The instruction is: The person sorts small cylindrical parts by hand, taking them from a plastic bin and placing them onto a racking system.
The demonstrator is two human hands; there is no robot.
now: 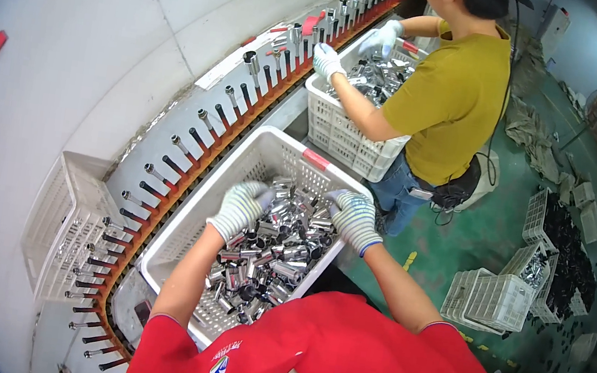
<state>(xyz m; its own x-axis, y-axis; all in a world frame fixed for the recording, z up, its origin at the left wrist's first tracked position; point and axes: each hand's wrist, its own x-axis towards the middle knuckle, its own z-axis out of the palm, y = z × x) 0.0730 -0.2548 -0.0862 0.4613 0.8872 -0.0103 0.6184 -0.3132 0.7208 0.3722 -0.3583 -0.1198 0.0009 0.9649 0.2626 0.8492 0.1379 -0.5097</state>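
Note:
My left hand, in a striped white glove, is over the left part of a white plastic basket, at the edge of a heap of shiny metal sockets. Its fingers look loosely apart, with nothing seen between them. My right hand, gloved the same way, reaches over the basket's right rim. Its thumb and fingers point into the heap and stand apart, though some tips are hidden against the metal. The sockets are short chrome cylinders with dark open ends, lying in all directions.
A curved conveyor with upright pins, some carrying sockets, runs along the left. Ahead, a co-worker in a yellow-green shirt works over another basket of metal parts. An empty crate stands left; stacked crates stand right.

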